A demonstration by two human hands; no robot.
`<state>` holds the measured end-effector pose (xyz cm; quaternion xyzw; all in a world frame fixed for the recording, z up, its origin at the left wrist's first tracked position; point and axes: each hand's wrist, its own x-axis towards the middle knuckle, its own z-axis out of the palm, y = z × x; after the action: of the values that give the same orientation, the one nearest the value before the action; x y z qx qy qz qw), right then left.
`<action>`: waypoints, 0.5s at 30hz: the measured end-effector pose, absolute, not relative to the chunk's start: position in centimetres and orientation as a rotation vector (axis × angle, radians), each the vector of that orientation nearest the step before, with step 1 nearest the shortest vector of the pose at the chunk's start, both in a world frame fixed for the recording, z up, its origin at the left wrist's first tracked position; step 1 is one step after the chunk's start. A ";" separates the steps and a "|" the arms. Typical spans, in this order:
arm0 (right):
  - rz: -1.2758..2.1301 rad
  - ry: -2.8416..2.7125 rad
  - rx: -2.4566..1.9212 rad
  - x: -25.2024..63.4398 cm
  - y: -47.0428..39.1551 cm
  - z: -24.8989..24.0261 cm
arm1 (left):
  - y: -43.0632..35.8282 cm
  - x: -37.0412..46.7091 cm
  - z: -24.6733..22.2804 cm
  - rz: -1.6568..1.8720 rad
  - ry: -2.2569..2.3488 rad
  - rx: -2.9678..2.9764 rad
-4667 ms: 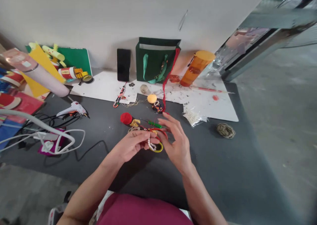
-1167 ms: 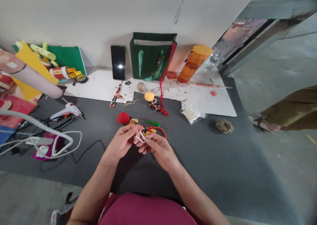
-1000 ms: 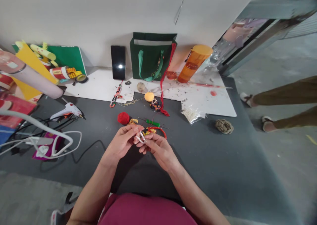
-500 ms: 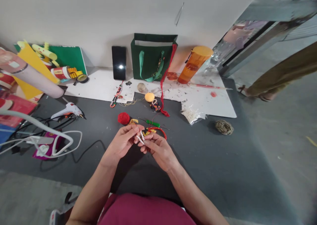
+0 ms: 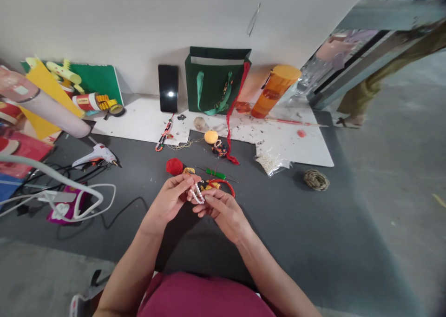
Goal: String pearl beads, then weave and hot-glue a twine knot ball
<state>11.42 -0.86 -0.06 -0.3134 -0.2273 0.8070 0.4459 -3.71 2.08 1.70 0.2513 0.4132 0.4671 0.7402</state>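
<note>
Between my two hands is a string of white pearl beads, bent into a small loop. My left hand pinches its upper left part between thumb and fingers. On its right side, my right hand grips the beads with thumb and forefinger. Just beyond my fingers lie a red cord, yellow and dark trim partly hidden by my hands, a ball of red yarn and a green-handled hook.
A glue gun and cables lie at left. Along the wall stand a phone, a green paper bag and an orange bottle. A bag of white beads and a coil of twine are at right.
The pearl string has opened from a narrow double strand into a rounder loop between my fingers. At far right, a person's leg has shifted back and left.
</note>
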 end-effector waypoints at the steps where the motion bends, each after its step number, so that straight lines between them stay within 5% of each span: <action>1: 2.001 -0.565 -0.777 11.4 -0.9 0.0 | 2.1 -3.7 1.7 1.026 0.906 0.554; 15: 1.990 -0.578 -0.819 11.4 -0.9 -0.3 | 2.1 -3.7 1.9 1.032 0.897 0.565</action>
<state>11.39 -0.95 -0.34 -0.3300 -0.2329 0.8015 0.4410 -3.66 2.06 1.92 0.2572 0.4087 0.4703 0.7387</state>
